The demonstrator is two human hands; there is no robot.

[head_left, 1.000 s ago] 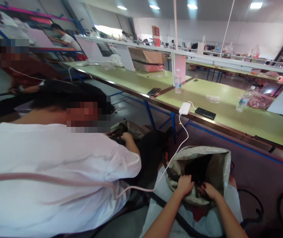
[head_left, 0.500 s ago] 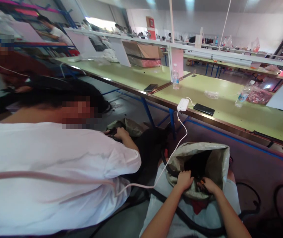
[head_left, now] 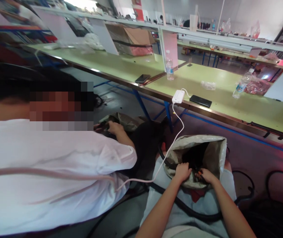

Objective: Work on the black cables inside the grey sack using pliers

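Black tube (head_left: 168, 162) stays in my curled left hand (head_left: 183, 172) by the sack (head_left: 217, 158)'s near edge; my right hand (head_left: 207, 177) still pinches something orange (head_left: 200, 172), hold unchanged.

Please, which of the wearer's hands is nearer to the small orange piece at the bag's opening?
Right. The right hand is directly at the orange piece; the left hand is farther, to its left, at the bag's opening.

sack (head_left: 215, 157): creased, plastic-like | tube (head_left: 193, 212): matt | bottles (head_left: 170, 68): plastic | carton (head_left: 135, 35): cardboard | table edge (head_left: 207, 113): shiny
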